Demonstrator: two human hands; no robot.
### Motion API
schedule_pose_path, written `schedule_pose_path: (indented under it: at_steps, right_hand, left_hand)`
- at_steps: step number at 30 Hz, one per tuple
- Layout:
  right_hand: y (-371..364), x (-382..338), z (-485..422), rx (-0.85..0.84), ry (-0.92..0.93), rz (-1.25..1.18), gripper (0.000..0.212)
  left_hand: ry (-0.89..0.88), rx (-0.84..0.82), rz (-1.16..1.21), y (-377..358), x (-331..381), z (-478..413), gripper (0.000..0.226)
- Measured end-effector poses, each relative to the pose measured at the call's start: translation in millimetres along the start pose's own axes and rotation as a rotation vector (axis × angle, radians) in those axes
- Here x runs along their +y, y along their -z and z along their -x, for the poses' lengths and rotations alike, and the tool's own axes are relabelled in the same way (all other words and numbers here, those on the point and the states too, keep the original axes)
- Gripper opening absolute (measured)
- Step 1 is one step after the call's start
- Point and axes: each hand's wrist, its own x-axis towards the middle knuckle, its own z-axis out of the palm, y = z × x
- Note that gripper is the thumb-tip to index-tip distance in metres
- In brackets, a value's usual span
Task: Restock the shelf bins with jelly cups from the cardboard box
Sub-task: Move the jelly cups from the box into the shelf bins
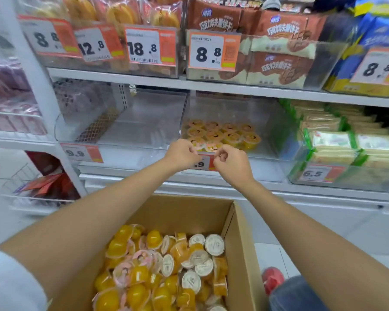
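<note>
An open cardboard box sits low in front of me, holding several yellow jelly cups with pink or white lids. On the middle shelf, a clear bin holds one layer of jelly cups at its front. My left hand and my right hand reach out side by side at this bin's front edge, just before the cups. The fingers of both hands are curled, and I see nothing in them. A price tag on the bin is partly hidden behind the hands.
To the left is an empty clear bin tagged 9.9. On the right stands a bin of green-edged packets. The shelf above carries bread and biscuit packs. At the lower left is a wire basket. My knee is beside the box.
</note>
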Motion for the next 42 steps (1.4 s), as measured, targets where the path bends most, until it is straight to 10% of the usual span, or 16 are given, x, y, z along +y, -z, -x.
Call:
schedule_pose_path:
  at_steps: [12,24,30,36,42]
  right_hand:
    - [-183,83,135,-0.832,-0.336,0.076,0.030]
    - [-334,58,177,-0.947,-0.530,-0.170,0.055]
    - [-328,60,169,-0.685,-0.610,-0.124,0.032]
    - [-254,61,134,-0.583,-0.461,-0.114,0.019]
    - [-123,58,85,-0.446,-0.318,-0.069,0.031]
  left_hand:
    - [0.447,-0.409,-0.599,-49,-227,70,0.019]
    - [0.491,-0.589,-0.770,-76,-339,81,0.068]
    - [0.577,-0.440,-0.381,-65,-336,83,0.060]
    - [0.970,-0.410,0.850,-40,-265,79,0.030]
    - [0.748,-0.677,0.911,-47,-157,68,0.032]
